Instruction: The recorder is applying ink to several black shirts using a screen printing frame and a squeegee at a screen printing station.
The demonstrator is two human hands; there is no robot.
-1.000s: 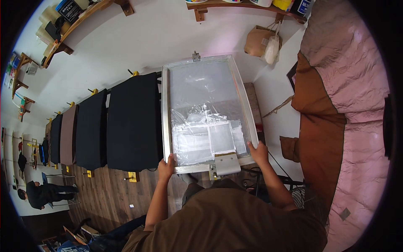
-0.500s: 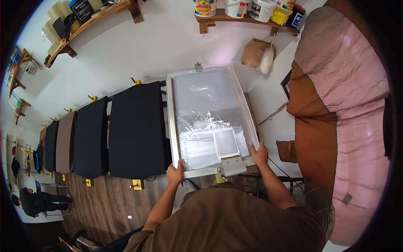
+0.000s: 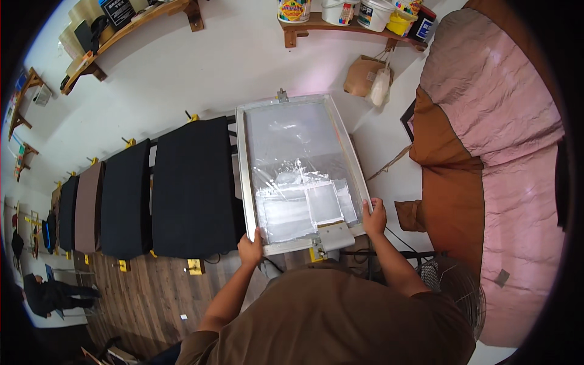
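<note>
A silver-framed printing screen (image 3: 241, 170) lies in front of me at the right end of a row of cloth-covered boards, with pale mesh (image 3: 289, 137), glossy plastic and taped rectangles inside. My left hand (image 3: 251, 246) is closed on its left rail near the bottom corner. My right hand (image 3: 375, 214) grips the right rail a little higher up. A grey metal plate (image 3: 334, 238) sits on the bottom edge and a small bracket (image 3: 281, 95) on the top one. What supports the screen is mostly hidden.
Black (image 3: 188, 188) and brown boards (image 3: 90, 207) run leftward on yellow clamps (image 3: 194, 266). Shelves (image 3: 307, 27) hold tubs. A bag (image 3: 362, 76) hangs rightward, beside pink-and-orange fabric (image 3: 486, 121). A wire fan (image 3: 453, 292) stands low right. A person (image 3: 52, 295) in dark clothes is far left.
The view has shifted slightly, and the screen appears a little farther right relative to the nearest black board. Both hands keep their grip on the rails.
</note>
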